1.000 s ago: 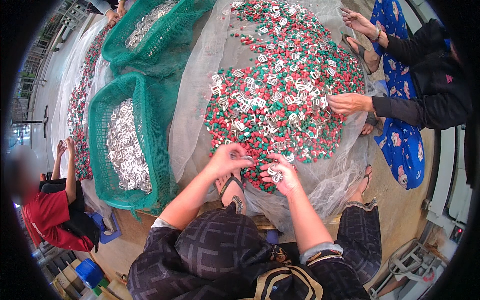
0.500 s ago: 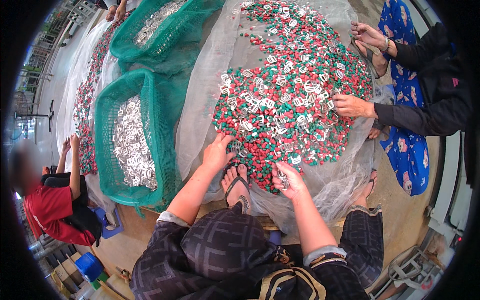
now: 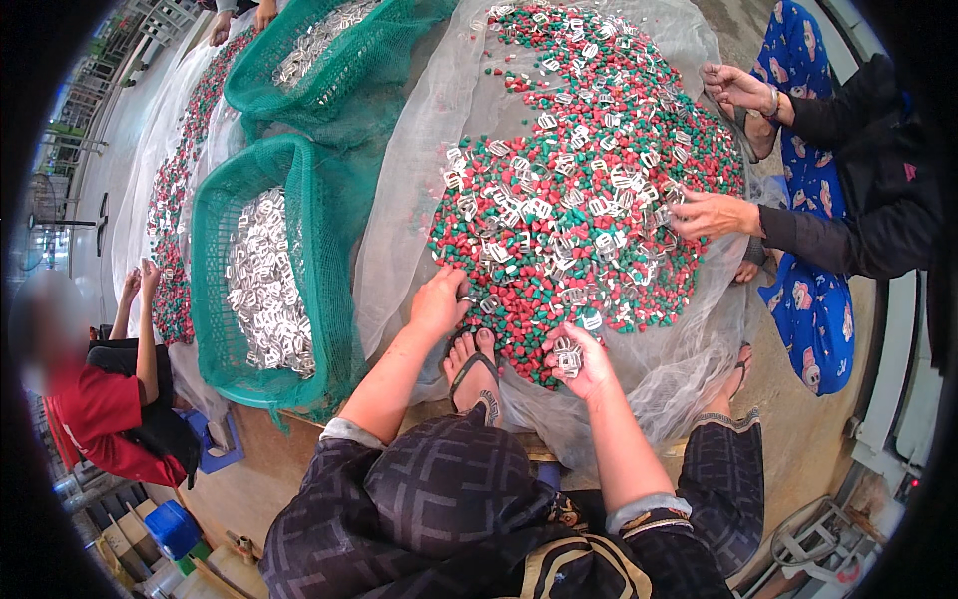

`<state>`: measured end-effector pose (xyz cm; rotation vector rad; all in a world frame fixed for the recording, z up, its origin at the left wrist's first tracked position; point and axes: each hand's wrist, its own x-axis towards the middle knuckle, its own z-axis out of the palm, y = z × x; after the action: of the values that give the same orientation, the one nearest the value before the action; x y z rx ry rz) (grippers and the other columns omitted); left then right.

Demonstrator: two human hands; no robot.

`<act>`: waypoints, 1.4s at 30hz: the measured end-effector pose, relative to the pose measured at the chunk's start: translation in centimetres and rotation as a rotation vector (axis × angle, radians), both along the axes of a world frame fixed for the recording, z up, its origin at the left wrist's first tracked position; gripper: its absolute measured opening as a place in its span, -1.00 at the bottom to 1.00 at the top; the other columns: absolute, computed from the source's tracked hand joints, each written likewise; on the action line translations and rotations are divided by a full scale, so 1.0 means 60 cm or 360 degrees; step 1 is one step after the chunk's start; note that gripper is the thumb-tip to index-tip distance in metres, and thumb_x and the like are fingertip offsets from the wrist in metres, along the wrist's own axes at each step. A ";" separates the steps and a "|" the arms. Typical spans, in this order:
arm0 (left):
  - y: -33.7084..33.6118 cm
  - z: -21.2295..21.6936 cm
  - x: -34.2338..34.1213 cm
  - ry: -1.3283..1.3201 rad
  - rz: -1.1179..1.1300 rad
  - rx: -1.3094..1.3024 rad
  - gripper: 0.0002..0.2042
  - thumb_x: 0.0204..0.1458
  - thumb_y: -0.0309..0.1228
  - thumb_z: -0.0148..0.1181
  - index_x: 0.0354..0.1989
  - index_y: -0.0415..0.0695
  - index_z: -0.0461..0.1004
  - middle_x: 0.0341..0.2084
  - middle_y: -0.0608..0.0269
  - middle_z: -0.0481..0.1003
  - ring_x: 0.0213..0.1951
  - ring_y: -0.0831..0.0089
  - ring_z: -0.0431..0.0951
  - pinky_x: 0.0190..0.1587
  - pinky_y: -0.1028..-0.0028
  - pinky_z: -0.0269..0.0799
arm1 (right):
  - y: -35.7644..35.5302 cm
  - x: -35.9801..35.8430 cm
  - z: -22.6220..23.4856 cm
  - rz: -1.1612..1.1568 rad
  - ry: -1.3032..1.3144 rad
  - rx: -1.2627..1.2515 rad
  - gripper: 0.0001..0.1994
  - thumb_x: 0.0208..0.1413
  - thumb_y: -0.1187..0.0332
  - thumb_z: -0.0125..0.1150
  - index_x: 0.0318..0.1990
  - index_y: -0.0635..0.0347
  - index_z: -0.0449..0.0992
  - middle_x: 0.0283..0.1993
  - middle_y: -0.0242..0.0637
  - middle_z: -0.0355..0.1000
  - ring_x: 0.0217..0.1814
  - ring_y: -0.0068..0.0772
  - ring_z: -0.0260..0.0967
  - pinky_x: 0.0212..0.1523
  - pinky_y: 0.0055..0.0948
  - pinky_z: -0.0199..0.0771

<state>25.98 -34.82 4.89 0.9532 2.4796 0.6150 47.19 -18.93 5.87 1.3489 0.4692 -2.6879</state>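
Note:
Several silvery metal slide buckles (image 3: 568, 358) lie in my right hand (image 3: 589, 371), whose fingers curl round them above the near edge of the pile. My left hand (image 3: 436, 302) is at the pile's near left edge, its fingers and thumb pinched on a metal buckle that they partly hide. Under and beyond both hands spreads a heap of small red, green and white pellets (image 3: 519, 344). More pale metal buckles (image 3: 536, 210) are strewn through it.
White netting (image 3: 399, 225) lies beneath the heap. To the left, a green net-lined basket (image 3: 212, 290) holds many buckles, with a second basket (image 3: 239, 85) behind. A co-worker's hands (image 3: 714, 215) work at the right edge; a person in red (image 3: 110, 419) sits left.
My left fingers have closed in from a spread pose. My right hand has turned, showing more of its buckles. The co-worker's lower hand has shifted slightly over the heap.

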 end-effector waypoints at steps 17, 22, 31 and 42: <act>0.030 0.031 0.040 -0.0719 -0.0183 0.0392 -0.72 -0.29 -0.44 0.36 -0.36 -0.16 0.45 -0.55 0.28 0.49 -0.44 0.51 0.51 -0.34 0.49 0.44 | -0.016 -0.012 0.015 0.0068 0.0011 0.0001 -0.60 0.09 0.01 -0.04 -0.16 0.17 0.42 -0.29 -0.19 0.46 -0.36 -0.25 0.44 -0.41 -0.26 0.48; 0.076 0.137 0.085 -0.0665 -0.0682 0.0285 -0.68 -0.35 -0.32 0.35 -0.34 -0.06 0.49 -0.50 0.23 0.52 -0.40 0.31 0.54 -0.36 0.38 0.42 | -0.049 -0.039 0.062 -0.0025 0.0057 -0.0068 -0.57 0.08 -0.08 -0.09 -0.12 0.05 0.40 -0.29 -0.31 0.45 -0.31 -0.27 0.44 -0.40 -0.26 0.46; 0.067 0.117 0.050 -0.0841 -0.0231 0.0451 -0.88 -0.14 -0.50 0.24 -0.40 -0.20 0.48 -0.56 0.24 0.53 -0.46 0.58 0.54 -0.39 0.55 0.44 | -0.021 -0.047 0.051 -0.0039 0.0246 -0.0072 -0.55 0.17 -0.02 -0.19 -0.11 0.18 0.41 -0.31 -0.23 0.45 -0.34 -0.22 0.43 -0.42 -0.25 0.48; 0.034 0.121 0.026 -0.0880 0.0143 0.0626 -0.86 0.02 -0.41 0.14 -0.33 -0.23 0.48 -0.48 0.37 0.49 -0.37 0.64 0.42 -0.28 0.55 0.36 | -0.013 -0.046 0.052 -0.0173 0.0329 -0.0238 -0.48 0.15 -0.09 -0.26 -0.10 0.19 0.38 -0.19 -0.06 0.41 -0.22 0.01 0.42 -0.31 -0.02 0.50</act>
<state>27.52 -32.76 12.15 0.6783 1.9465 1.2411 44.41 -19.72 8.97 1.0942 0.2110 -2.8994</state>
